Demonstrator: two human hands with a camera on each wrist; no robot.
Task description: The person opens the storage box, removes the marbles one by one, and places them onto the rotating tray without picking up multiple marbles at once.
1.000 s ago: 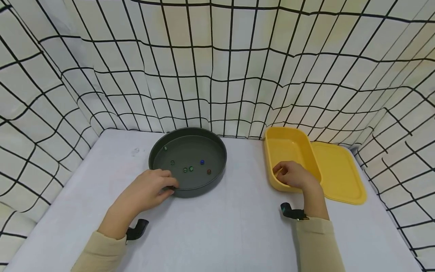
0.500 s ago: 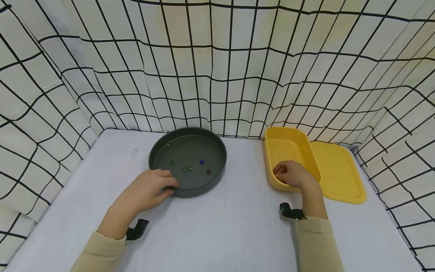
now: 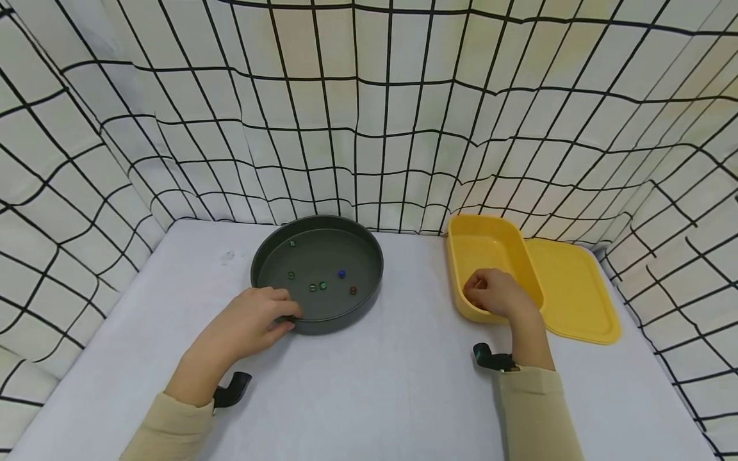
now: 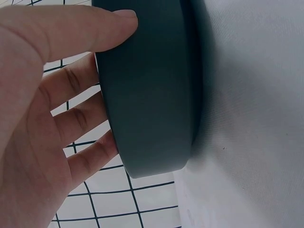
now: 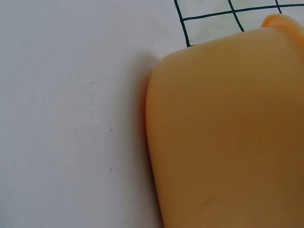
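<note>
My left hand (image 3: 254, 320) grips the near left rim of a dark round pan (image 3: 323, 312). In the left wrist view its thumb (image 4: 116, 31) presses the outer wall and the other fingers reach over the rim. Several small glass marbles lie in the pan: green ones such as the marble (image 3: 323, 285), a blue marble (image 3: 342, 274) and a reddish-brown marble (image 3: 353, 291). My right hand (image 3: 498, 294) reaches down into the near end of a yellow rectangular container (image 3: 533, 275), fingers bent downward. Its fingertips are hidden, and I cannot tell whether they hold anything.
A flat yellow lid (image 3: 582, 291) lies on the table right of the container. White cloth covers the table (image 3: 392, 384). Black netting (image 3: 357, 134) over white sheeting walls off the back and both sides.
A green marble at the pan's far left has rolled rightward and farther back. The right hand has lifted very slightly inside the container. The left hand keeps its hold on the pan's rim.
</note>
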